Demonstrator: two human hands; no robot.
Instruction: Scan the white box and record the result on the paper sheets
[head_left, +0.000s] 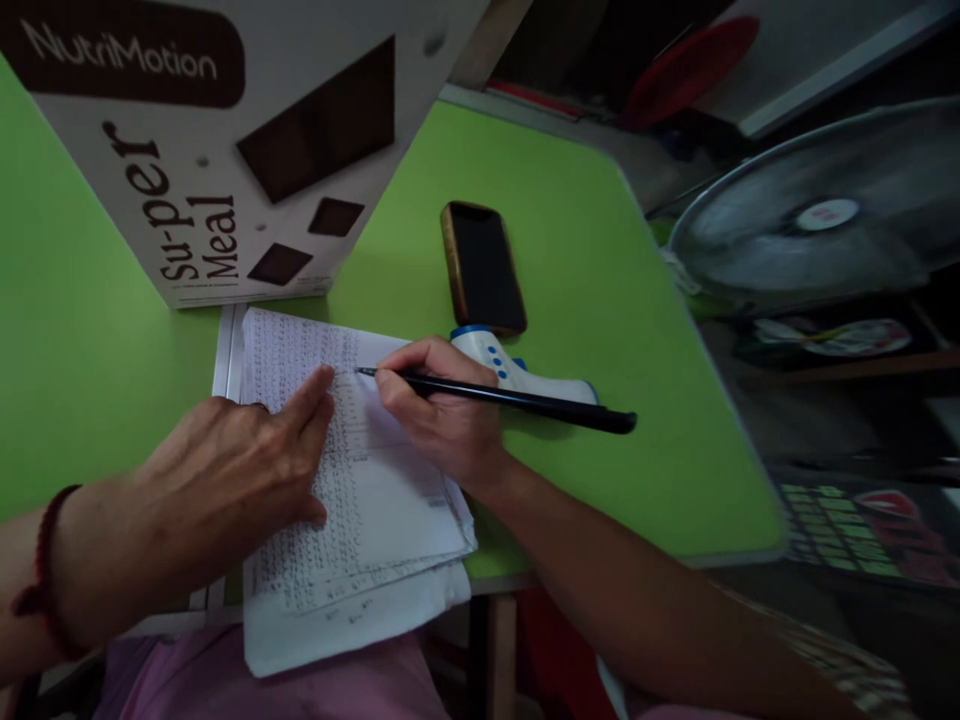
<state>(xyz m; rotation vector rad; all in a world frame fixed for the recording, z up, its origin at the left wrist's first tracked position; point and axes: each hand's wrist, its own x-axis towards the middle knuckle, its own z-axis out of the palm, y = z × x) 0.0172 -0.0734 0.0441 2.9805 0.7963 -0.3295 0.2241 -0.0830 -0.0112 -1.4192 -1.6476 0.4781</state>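
Note:
A stack of white paper sheets, covered on its left side with columns of handwriting, lies at the near edge of the green table and overhangs it. My right hand grips a black pen, its tip touching or just over the top sheet. My left hand lies on the written columns with fingers stretched out, the index fingertip close to the pen tip. Behind my right hand is a white and blue handheld device, partly hidden. Beyond it lies a phone in a brown case.
A tall white box printed "NutriMotion Su-per Meal" stands on the green table behind the papers. Past the table's right edge is a large fan. A red round object shows at the back.

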